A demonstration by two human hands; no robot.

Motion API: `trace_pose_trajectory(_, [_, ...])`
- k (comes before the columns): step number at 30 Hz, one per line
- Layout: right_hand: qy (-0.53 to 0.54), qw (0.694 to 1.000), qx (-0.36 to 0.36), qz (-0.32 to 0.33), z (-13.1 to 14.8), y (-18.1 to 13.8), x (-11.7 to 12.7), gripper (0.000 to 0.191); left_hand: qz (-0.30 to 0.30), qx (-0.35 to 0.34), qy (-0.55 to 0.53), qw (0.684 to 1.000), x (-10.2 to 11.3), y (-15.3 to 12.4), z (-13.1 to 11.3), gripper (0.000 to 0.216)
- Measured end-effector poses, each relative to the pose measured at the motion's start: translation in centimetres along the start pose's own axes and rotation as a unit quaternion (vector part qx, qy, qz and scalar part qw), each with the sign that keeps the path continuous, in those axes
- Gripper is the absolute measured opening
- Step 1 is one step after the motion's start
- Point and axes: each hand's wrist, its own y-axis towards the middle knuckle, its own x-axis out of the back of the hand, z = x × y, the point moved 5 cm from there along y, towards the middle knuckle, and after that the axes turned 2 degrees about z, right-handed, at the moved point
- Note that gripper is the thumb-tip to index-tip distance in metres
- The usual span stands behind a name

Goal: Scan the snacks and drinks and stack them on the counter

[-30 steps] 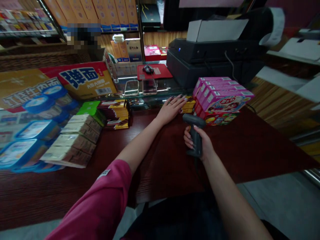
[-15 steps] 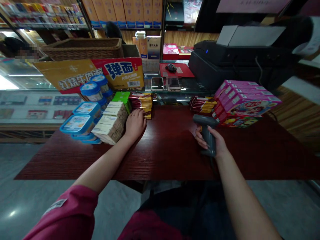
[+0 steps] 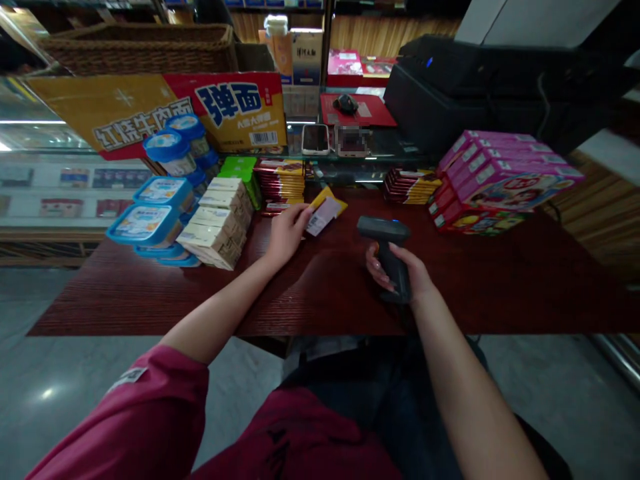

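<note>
My left hand (image 3: 286, 231) is closed on a flat yellow packet (image 3: 325, 209), holding it tilted just above the dark red table (image 3: 490, 293), its white barcode side facing up. It is in front of a stack of similar yellow and red packets (image 3: 280, 183). My right hand (image 3: 400, 270) grips a dark grey barcode scanner (image 3: 387, 243) by the handle, its head pointing left toward the packet. A gap of table separates the scanner's head from the packet.
Cream boxes (image 3: 217, 223) and blue-lidded tubs (image 3: 150, 213) lie at the left. A second packet stack (image 3: 410, 185) and pink boxes (image 3: 495, 183) sit at the right. Behind are a large noodle carton (image 3: 165, 113), a phone (image 3: 315, 139), a wicker basket (image 3: 135, 47) and a black register (image 3: 475, 80).
My left hand moved from the right packet stack to the left one, then lifted one yellow packet off it toward the scanner. The scanner hand stayed roughly where it was.
</note>
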Motion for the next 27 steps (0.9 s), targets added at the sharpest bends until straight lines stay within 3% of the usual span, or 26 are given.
trace_pose_trajectory(3, [-0.004, 1.000, 0.008, 0.009, -0.2, 0.1, -0.8, 0.042, 0.026, 0.152, -0.188, 0.970, -1.8, 0.2, 1.6, 0.025])
trace_pose_trajectory(6, [-0.025, 1.000, 0.011, 0.006, -0.6, 0.5, -1.3, 0.036, 0.098, 0.224, -0.300, 0.922, -3.2, -0.4, 2.0, 0.023])
trace_pose_trajectory(13, [-0.052, 0.998, -0.018, -0.026, -1.3, 0.7, -1.2, 0.036, 0.179, 0.224, -0.357, 0.889, -3.4, -1.2, 1.2, 0.045])
trace_pose_trajectory(22, [-0.052, 0.998, -0.008, -0.025, -1.2, 1.0, -1.6, 0.032, 0.186, 0.152, -0.342, 0.908, -3.8, -1.0, 0.3, 0.047])
trace_pose_trajectory(27, [-0.045, 0.999, -0.018, -0.024, -1.3, 1.0, -1.6, 0.034, 0.199, 0.152, -0.337, 0.908, -3.8, -1.2, 0.6, 0.050])
